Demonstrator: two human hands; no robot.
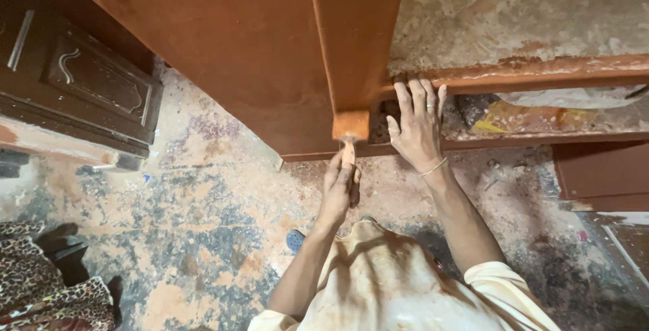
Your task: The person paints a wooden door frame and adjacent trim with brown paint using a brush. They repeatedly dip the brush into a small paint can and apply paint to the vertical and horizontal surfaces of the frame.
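Note:
My left hand (340, 185) grips the handle of a small paintbrush (351, 128), whose orange-brown bristle head presses against the lower end of a vertical strip on a large reddish-brown wooden panel (236, 40). My right hand (417, 125) lies flat with spread fingers on the edge of a paint-streaked wooden rail (541, 74), just to the right of the brush. A ring and a thin bangle show on the right hand and wrist.
A dark carved wooden door panel (81, 81) lies at the left. More brown boards (602, 172) rest at the right. The floor (203, 223) is stained with paint. Leopard-print cloth (40, 284) sits at the bottom left. My paint-stained cream garment (399, 284) fills the bottom.

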